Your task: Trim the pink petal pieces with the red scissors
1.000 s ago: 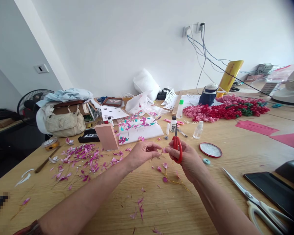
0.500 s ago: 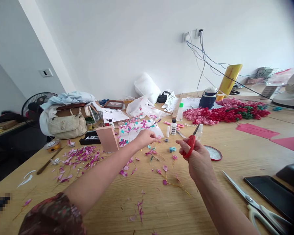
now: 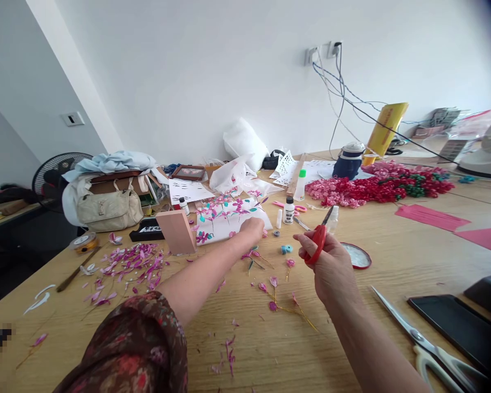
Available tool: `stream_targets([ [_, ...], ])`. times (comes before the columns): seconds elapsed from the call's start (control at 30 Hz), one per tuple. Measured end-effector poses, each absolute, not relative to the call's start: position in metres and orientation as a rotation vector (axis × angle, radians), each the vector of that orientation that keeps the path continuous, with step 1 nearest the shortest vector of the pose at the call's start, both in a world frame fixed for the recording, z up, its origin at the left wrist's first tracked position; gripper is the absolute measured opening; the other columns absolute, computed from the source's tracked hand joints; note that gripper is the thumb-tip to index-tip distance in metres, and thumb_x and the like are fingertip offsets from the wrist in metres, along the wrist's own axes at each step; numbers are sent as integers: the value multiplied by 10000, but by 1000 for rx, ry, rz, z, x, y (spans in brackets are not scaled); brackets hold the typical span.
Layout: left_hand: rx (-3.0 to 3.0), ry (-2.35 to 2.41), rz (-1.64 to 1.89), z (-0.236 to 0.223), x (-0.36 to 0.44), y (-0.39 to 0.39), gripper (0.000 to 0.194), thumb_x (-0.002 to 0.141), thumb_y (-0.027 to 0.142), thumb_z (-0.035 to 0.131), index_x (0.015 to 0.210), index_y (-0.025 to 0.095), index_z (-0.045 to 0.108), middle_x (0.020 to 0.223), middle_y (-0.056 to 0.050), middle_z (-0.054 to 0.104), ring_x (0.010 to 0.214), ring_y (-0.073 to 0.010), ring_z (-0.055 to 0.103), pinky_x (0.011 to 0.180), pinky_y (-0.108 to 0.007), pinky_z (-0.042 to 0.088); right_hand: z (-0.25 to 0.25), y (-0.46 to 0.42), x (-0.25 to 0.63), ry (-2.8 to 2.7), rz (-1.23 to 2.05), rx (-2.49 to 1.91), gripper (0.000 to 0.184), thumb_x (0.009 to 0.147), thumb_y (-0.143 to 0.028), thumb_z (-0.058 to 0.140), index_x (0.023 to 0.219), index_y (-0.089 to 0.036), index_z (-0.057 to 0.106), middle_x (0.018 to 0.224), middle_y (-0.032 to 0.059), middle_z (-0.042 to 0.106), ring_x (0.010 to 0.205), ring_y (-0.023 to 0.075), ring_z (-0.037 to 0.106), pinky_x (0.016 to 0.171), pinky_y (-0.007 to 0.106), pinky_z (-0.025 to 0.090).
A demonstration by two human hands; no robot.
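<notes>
My right hand (image 3: 331, 267) grips small scissors with red handles (image 3: 319, 244), their dark blades pointing up and away. My left hand (image 3: 253, 230) reaches forward over the near edge of a white sheet with pink and teal flowers (image 3: 225, 221). Its fingers are curled together, and what they hold, if anything, is hidden. Just below it lies a pink flower sprig with green leaves (image 3: 253, 256). Between the hands are a teal roll (image 3: 286, 249) and a single pink flower (image 3: 290, 263). Gold-stemmed pink buds (image 3: 274, 305) lie nearer to me.
Loose magenta petals (image 3: 141, 265) spread left of a pinkish block (image 3: 175, 232). Large scissors (image 3: 415, 334) and a black phone (image 3: 454, 322) lie at right. Small bottles (image 3: 288, 212) stand ahead, near a red-rimmed lid (image 3: 357, 255). Red and pink flower bunches (image 3: 376, 185) lie behind.
My left arm has stretched further forward, and its hand now lies over the flowered sheet with its fingers turned away. My right hand keeps the scissors in nearly the same place.
</notes>
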State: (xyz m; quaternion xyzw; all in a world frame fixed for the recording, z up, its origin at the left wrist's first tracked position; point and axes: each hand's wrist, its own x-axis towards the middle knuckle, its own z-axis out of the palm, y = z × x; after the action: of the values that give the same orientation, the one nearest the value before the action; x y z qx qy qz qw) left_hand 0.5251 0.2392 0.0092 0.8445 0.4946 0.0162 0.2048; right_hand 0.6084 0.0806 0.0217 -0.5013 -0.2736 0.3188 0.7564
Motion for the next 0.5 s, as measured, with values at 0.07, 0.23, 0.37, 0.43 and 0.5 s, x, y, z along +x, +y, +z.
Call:
stream_targets([
  [0.07, 2351, 1398, -1, 8, 528, 240, 338, 851, 320, 518, 1139, 143, 518, 1136, -94, 547, 967, -202, 562, 806, -406, 487, 21, 81, 609, -603, 691, -1089, 281, 558, -315, 781, 684, -193, 562, 584, -35, 542, 464, 95, 456, 418, 222, 332],
  [0.23, 2377, 1395, -67, 9, 529, 241, 328, 850, 323, 519, 1127, 149, 527, 1128, -85, 552, 965, -204, 564, 802, -397, 489, 18, 82, 610, -619, 676, -1091, 240, 592, -297, 762, 691, -193, 569, 564, -39, 536, 474, 98, 461, 425, 223, 338],
  [0.37, 2448, 1343, -17, 18, 519, 238, 331, 852, 319, 516, 1137, 150, 521, 1142, -91, 545, 977, -203, 559, 814, -407, 483, 18, 82, 610, -633, 663, -1098, 247, 584, -300, 768, 693, -196, 572, 555, -43, 524, 469, 102, 463, 424, 229, 345],
  [0.43, 2485, 1281, 14, 24, 511, 237, 322, 854, 318, 513, 1131, 154, 525, 1145, -92, 545, 981, -202, 556, 821, -409, 480, 19, 81, 610, -639, 659, -1103, 260, 569, -311, 773, 684, -199, 569, 547, -43, 522, 466, 107, 467, 424, 236, 349],
  [0.5, 2511, 1182, 39, 29, 504, 234, 303, 856, 317, 510, 1111, 157, 539, 1133, -85, 553, 966, -195, 561, 813, -399, 484, 20, 81, 609, -645, 652, -1108, 267, 552, -314, 779, 671, -200, 569, 551, -41, 527, 464, 109, 469, 429, 243, 355],
])
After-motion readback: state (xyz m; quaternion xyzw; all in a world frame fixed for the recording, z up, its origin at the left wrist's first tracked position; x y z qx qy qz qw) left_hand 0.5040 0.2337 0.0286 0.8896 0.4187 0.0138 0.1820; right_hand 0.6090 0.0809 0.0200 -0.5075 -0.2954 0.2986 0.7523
